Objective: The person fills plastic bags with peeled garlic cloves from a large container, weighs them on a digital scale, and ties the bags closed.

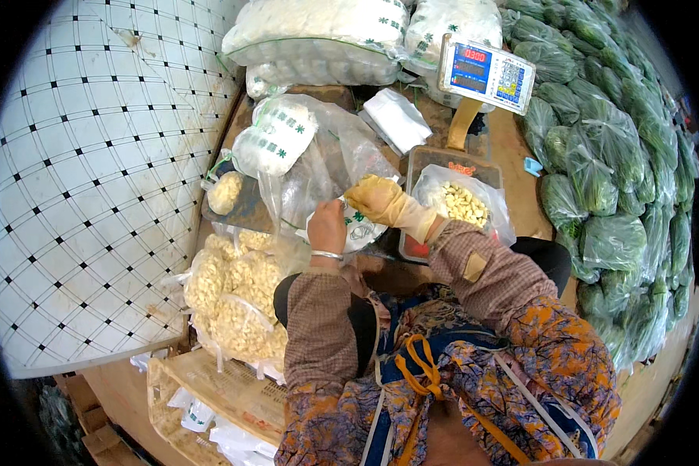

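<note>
The left hand (328, 227), with a silver bangle (326, 254) at its wrist, is curled tight, its fingers closed on the edge of a printed plastic bag (363, 232). The right hand (382, 203), in a yellowish glove, is bent inward just beside it, pinching the same bag near its top. The bag lies in front of the person's knees, left of a scale (420, 165) that bears an open bag of pale cloves (464, 203). Beyond the hands spreads a large clear plastic sheet (335, 151), with a folded white stack (397, 121) near it. Filled clove bags (237, 291) sit to the left, by a plastic crate (248, 400); bagged green vegetables (615, 242) are heaped on the right.
</note>
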`<state>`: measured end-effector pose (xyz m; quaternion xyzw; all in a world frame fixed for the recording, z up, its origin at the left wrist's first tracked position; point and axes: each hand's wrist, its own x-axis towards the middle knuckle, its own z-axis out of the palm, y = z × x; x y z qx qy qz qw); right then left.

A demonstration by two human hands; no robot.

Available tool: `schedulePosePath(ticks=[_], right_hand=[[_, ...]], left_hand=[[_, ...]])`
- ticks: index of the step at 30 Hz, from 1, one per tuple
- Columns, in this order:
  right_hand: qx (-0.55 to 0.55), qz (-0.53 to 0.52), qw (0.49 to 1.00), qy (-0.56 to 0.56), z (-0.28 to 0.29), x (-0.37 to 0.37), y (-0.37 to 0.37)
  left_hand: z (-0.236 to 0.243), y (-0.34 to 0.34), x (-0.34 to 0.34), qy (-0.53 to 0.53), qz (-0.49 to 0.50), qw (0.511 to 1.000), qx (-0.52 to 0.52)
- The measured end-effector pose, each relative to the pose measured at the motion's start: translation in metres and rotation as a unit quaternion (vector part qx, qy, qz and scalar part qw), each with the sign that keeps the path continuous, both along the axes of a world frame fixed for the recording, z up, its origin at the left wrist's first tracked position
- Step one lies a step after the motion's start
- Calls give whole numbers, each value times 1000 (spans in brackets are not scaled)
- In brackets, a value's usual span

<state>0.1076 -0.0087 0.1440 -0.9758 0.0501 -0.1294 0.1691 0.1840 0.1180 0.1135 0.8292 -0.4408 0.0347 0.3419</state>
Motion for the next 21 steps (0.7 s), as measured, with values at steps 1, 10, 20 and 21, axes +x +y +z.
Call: schedulePosePath(ticks=[1, 10, 20, 21], right_hand=[[-30, 21, 999, 10, 7, 0, 1], [175, -3, 984, 35, -11, 15, -8], [500, -78, 862, -22, -43, 3, -7], [500, -77, 863, -23, -32, 3, -9]], left_hand=[[1, 0, 1, 4, -22, 1000, 6], [-2, -7, -4, -24, -22, 997, -66], [12, -4, 1, -88, 8, 994, -66], [10, 4, 8, -89, 8, 994, -67]])
